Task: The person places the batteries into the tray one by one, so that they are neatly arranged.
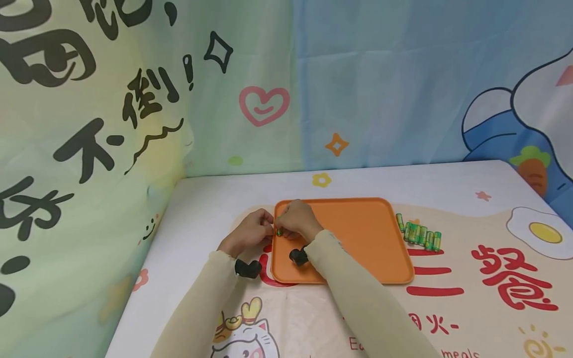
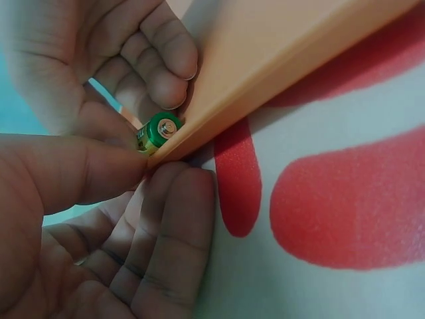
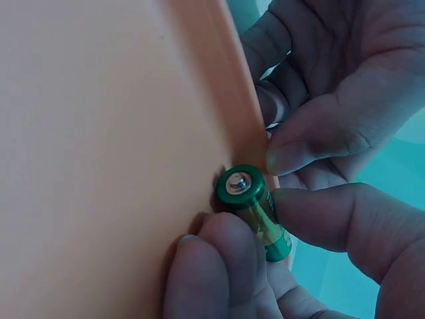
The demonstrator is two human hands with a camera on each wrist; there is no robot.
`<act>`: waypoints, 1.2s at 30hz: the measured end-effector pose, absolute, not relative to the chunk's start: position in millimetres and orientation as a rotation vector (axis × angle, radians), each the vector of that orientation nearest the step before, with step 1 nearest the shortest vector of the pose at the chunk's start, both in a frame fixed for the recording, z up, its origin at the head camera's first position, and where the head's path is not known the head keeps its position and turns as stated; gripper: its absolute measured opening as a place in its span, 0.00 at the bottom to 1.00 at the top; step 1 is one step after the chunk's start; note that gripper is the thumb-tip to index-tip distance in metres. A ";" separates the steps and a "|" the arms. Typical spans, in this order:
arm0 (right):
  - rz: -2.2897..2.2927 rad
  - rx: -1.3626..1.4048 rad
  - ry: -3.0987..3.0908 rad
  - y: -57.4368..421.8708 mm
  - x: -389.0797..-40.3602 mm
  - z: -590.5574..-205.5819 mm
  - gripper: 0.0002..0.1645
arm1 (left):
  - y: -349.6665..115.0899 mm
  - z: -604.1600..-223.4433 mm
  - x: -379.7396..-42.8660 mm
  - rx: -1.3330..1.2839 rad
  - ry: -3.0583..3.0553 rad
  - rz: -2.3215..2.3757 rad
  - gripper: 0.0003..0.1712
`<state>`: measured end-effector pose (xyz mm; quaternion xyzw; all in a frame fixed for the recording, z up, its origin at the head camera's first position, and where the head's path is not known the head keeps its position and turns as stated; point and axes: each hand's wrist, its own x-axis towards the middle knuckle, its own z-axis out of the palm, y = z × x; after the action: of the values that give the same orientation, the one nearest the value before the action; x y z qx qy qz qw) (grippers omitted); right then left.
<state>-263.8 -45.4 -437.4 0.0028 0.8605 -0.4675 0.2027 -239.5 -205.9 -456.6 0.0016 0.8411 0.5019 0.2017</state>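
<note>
My right hand pinches a small green-and-gold battery between thumb and fingers, at the left edge of an orange tray. In the right wrist view the battery's metal tip faces the camera, and it leans along the inner side of the tray's rim. My left hand holds that same rim from outside. Its thumb lies on top of the edge, beside the battery, with the other fingers against the outer wall. The two hands almost meet there.
Several green batteries lie in a row on the table, just right of the tray. A printed cloth with red characters covers the table. Behind it hangs a patterned curtain, with another printed sheet along the left.
</note>
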 end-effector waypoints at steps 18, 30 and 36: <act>-1.354 -0.008 2.359 -38.7 -264.1 -448.1 0.13 | -205.5 -457.1 -239.8 -0.002 2.344 1.414 0.14; -1.436 0.032 2.281 -35.6 -263.5 -451.5 0.11 | -206.2 -457.0 -240.9 -0.021 2.337 1.416 0.14; -1.500 0.018 2.257 -35.0 -260.7 -453.8 0.12 | -206.2 -456.5 -239.3 -0.016 2.351 1.414 0.14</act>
<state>-260.7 -35.0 -453.8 0.0064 0.8135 -0.5407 0.2142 -239.3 -206.2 -456.5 -0.0057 0.8400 0.5052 0.1977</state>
